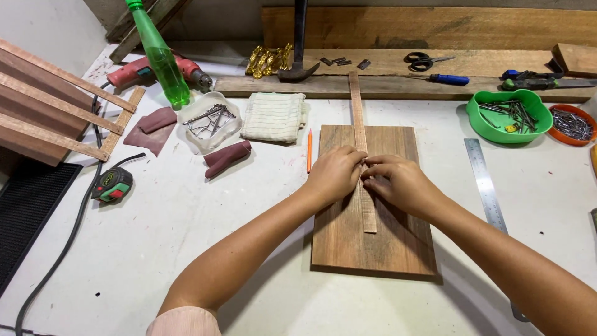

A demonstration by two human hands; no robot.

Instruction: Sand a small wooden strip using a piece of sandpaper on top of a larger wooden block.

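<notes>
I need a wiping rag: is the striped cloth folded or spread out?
Folded. The striped cloth lies as a compact, thick rectangle with layered edges on its right side, beside the clear nail tub.

A white bench fills nearly the whole view, its painted top scuffed and speckled with small dark marks. Along its far edge lie long wooden planks, one stacked behind another, against a dull grey wall. At the left edge a black ribbed mat hangs partly over the bench. The light is even and soft, casting only faint shadows.
</notes>
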